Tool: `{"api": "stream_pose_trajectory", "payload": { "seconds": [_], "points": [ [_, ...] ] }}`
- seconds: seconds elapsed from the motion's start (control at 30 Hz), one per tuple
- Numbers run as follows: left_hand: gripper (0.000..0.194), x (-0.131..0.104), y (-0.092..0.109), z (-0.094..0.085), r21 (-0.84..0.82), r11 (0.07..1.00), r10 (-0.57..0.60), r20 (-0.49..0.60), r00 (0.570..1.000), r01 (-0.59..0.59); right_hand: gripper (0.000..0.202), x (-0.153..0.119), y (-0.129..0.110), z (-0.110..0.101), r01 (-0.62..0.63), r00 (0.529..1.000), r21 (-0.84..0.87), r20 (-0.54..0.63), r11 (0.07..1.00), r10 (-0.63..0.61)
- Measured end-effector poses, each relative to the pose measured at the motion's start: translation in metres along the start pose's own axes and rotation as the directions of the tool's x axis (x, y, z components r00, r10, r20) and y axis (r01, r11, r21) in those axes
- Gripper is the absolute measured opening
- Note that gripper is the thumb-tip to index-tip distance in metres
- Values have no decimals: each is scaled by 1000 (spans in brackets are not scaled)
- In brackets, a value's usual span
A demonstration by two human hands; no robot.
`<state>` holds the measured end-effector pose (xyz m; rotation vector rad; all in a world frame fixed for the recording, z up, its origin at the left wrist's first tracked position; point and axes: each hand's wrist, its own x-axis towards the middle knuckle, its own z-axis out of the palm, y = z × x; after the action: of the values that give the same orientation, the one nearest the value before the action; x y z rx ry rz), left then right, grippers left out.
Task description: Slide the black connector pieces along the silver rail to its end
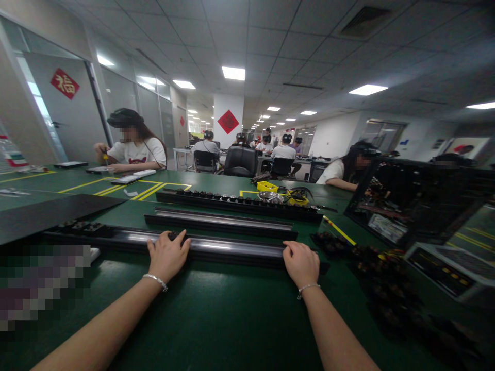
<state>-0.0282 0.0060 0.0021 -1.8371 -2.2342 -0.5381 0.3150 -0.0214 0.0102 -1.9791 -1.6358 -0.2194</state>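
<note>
A long black rail [232,248] with a shiny channel lies across the green table in front of me. My left hand [168,258] is over its left-middle part, fingers bent around a small black piece [172,235] sitting in the channel; the exact kind of piece is too small to tell. At the rail's right end, my right hand [303,262] grips its edge with curled fingers. Several small black pieces [83,226] sit at the left end of this rail. Just behind lies a shorter black rail [220,220]. Farther back is another rail [240,203] lined with small black pieces.
An open computer case [417,206], a power supply unit [450,270] and a heap of dark cables [390,283] stand on the right. Yellow trays [267,186] and a metal dish [270,197] are at the back. Co-workers [133,147] sit across the table, left and right.
</note>
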Motion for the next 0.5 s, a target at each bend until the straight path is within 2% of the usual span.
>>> {"api": "stream_pose_trajectory", "payload": {
  "seconds": [0.17, 0.5],
  "points": [
    [49, 0, 0, 0, -2, 1000, 2, -4, 1000, -2, 33, 0, 1, 1, 11, 1000, -2, -23, 1000, -11],
    [50, 0, 0, -1, -14, 1000, -3, 3, 1000, 3, 35, 0, 0, 0, -16, 1000, -12, 17, 1000, 16]
  ]
}}
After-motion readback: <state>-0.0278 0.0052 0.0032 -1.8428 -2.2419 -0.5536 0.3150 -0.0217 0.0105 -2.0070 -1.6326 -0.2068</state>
